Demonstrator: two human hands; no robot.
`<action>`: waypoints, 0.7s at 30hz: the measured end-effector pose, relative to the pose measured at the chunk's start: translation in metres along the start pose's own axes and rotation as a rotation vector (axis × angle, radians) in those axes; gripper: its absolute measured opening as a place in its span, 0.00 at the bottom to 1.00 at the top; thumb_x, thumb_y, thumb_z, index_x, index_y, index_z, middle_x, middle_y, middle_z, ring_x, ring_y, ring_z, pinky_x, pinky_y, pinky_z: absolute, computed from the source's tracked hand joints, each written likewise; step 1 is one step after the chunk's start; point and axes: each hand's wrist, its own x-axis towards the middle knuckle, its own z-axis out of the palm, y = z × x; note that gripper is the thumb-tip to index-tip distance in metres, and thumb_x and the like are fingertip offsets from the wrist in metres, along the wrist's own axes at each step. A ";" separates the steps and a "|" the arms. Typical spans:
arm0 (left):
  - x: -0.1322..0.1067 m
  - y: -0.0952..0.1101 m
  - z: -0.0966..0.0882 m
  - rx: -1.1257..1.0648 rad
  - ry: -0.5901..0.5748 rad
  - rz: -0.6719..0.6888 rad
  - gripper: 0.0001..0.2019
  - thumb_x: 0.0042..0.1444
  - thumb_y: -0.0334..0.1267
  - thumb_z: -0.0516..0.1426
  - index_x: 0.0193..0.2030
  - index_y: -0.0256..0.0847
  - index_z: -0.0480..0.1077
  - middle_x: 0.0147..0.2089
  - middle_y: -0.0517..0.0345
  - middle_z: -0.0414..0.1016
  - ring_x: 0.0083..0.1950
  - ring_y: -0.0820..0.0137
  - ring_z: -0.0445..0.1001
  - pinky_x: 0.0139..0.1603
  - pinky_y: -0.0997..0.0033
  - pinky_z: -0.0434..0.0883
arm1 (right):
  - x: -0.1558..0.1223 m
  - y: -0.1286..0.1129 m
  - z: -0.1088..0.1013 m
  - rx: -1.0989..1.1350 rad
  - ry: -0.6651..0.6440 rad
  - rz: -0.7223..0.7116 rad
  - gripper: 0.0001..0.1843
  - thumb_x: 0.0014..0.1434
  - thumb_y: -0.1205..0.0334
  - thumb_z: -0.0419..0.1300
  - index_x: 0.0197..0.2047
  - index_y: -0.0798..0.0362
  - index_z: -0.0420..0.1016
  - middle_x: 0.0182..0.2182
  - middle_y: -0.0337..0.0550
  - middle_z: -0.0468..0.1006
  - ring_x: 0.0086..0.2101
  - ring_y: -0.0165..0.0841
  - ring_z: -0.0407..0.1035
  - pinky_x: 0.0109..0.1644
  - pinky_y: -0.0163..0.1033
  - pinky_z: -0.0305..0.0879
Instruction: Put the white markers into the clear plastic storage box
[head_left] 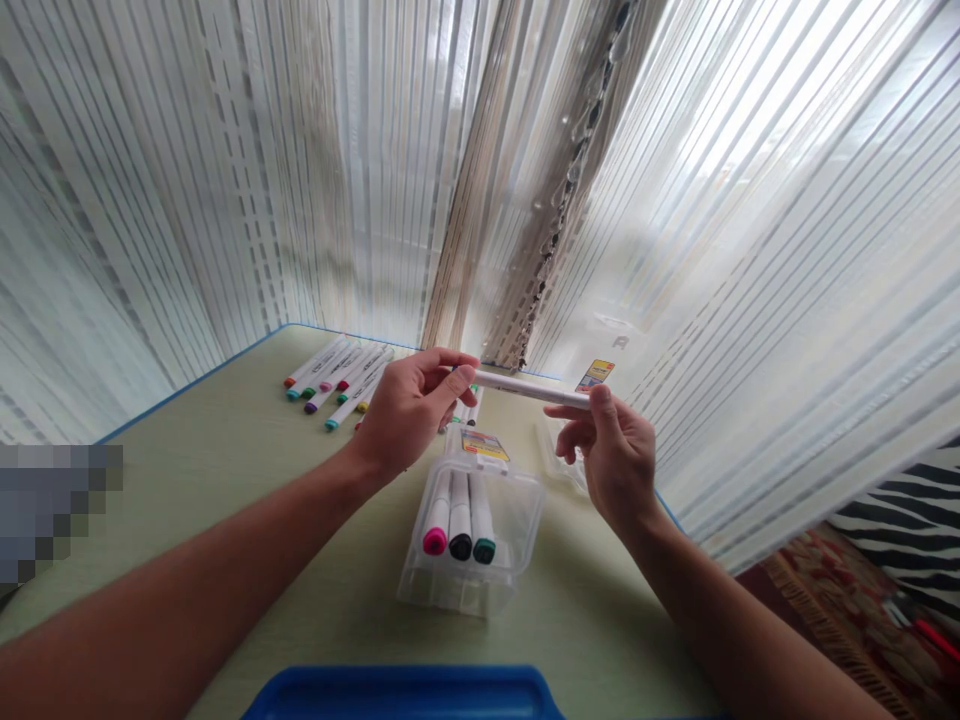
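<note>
Between my two hands a white marker (529,387) is held level above the table. My left hand (412,405) pinches its left end between thumb and fingers. At the other end my right hand (619,440) grips it between thumb and forefinger, the other fingers curled. Fingers hide both tips of the marker. Below stands a clear plastic case (517,515) with a yellow and red label (484,445). Lying in it are a pink-capped marker (436,520), a black-capped marker (460,520) and a dark green-capped marker (483,520).
Several white markers (337,375) with coloured ends lie at the table's far left. A clear plastic lid or case part (559,455) sits behind my right hand. A blue chair back or tray edge (405,695) is nearest me. Striped sheer curtains (360,180) hang along the table's far side.
</note>
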 end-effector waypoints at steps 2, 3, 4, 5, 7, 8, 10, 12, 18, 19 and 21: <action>0.000 0.001 0.000 0.020 -0.011 0.002 0.15 0.55 0.43 0.65 0.43 0.33 0.76 0.25 0.58 0.76 0.19 0.79 0.61 0.19 0.76 0.56 | 0.000 0.000 0.000 0.005 0.005 0.000 0.22 0.63 0.43 0.62 0.31 0.56 0.77 0.26 0.46 0.85 0.14 0.28 0.68 0.14 0.32 0.59; 0.000 0.001 0.000 0.035 -0.011 0.004 0.16 0.54 0.43 0.66 0.43 0.33 0.76 0.25 0.58 0.76 0.19 0.79 0.62 0.19 0.76 0.57 | 0.000 0.000 0.000 0.005 0.006 0.003 0.23 0.62 0.43 0.62 0.31 0.56 0.77 0.26 0.46 0.84 0.14 0.28 0.68 0.14 0.32 0.59; 0.000 0.002 0.000 0.052 -0.011 0.006 0.17 0.53 0.43 0.67 0.43 0.33 0.76 0.25 0.58 0.76 0.19 0.79 0.62 0.19 0.76 0.57 | 0.000 0.000 0.000 0.003 0.003 0.008 0.23 0.62 0.42 0.62 0.30 0.56 0.77 0.25 0.46 0.84 0.13 0.28 0.68 0.14 0.32 0.59; -0.001 0.002 -0.001 0.066 -0.010 0.008 0.17 0.52 0.43 0.68 0.43 0.33 0.76 0.25 0.58 0.76 0.19 0.79 0.63 0.20 0.76 0.58 | 0.000 0.000 -0.001 0.001 -0.001 0.015 0.24 0.62 0.42 0.62 0.30 0.56 0.77 0.24 0.46 0.84 0.13 0.28 0.68 0.14 0.32 0.59; -0.001 0.002 -0.001 0.087 -0.010 0.012 0.18 0.50 0.42 0.69 0.42 0.33 0.76 0.26 0.58 0.77 0.21 0.78 0.65 0.21 0.76 0.60 | 0.001 0.002 -0.002 -0.007 -0.008 0.030 0.25 0.61 0.41 0.62 0.29 0.56 0.77 0.22 0.46 0.83 0.13 0.29 0.68 0.14 0.33 0.59; -0.001 0.002 -0.001 0.092 -0.012 0.014 0.18 0.49 0.42 0.70 0.41 0.33 0.76 0.26 0.58 0.77 0.22 0.78 0.66 0.22 0.77 0.61 | 0.001 0.002 -0.002 -0.010 -0.008 0.037 0.25 0.61 0.41 0.63 0.28 0.57 0.77 0.21 0.46 0.82 0.13 0.29 0.68 0.14 0.33 0.59; -0.001 0.002 -0.001 0.099 -0.012 0.020 0.17 0.48 0.43 0.70 0.39 0.33 0.76 0.28 0.57 0.77 0.25 0.76 0.69 0.24 0.77 0.64 | 0.001 0.004 -0.003 -0.017 -0.011 0.047 0.26 0.61 0.40 0.63 0.28 0.57 0.77 0.20 0.45 0.81 0.13 0.29 0.68 0.14 0.33 0.59; -0.001 0.001 -0.001 0.103 -0.007 0.031 0.18 0.46 0.44 0.71 0.37 0.34 0.76 0.29 0.57 0.78 0.29 0.74 0.73 0.27 0.76 0.67 | 0.001 0.004 -0.003 -0.025 -0.021 0.043 0.25 0.61 0.41 0.63 0.29 0.57 0.78 0.20 0.45 0.81 0.13 0.28 0.67 0.14 0.33 0.59; -0.001 0.000 -0.001 0.138 0.000 0.026 0.19 0.46 0.48 0.71 0.36 0.34 0.77 0.28 0.56 0.77 0.26 0.75 0.70 0.24 0.76 0.64 | -0.001 0.003 -0.002 -0.103 -0.063 -0.050 0.16 0.58 0.49 0.69 0.39 0.54 0.79 0.28 0.41 0.83 0.14 0.25 0.67 0.15 0.31 0.60; -0.002 0.000 -0.001 0.142 -0.004 0.023 0.19 0.47 0.49 0.70 0.36 0.34 0.77 0.27 0.57 0.77 0.25 0.75 0.68 0.23 0.76 0.63 | -0.001 0.002 -0.002 -0.110 -0.067 -0.059 0.15 0.57 0.51 0.69 0.40 0.54 0.79 0.29 0.41 0.83 0.15 0.25 0.67 0.15 0.31 0.60; -0.002 0.001 0.000 0.143 -0.016 0.018 0.19 0.46 0.49 0.70 0.36 0.34 0.78 0.25 0.57 0.76 0.23 0.76 0.66 0.22 0.76 0.61 | -0.001 0.002 -0.002 -0.108 -0.064 -0.063 0.15 0.56 0.52 0.71 0.40 0.53 0.79 0.29 0.40 0.83 0.15 0.25 0.67 0.15 0.31 0.60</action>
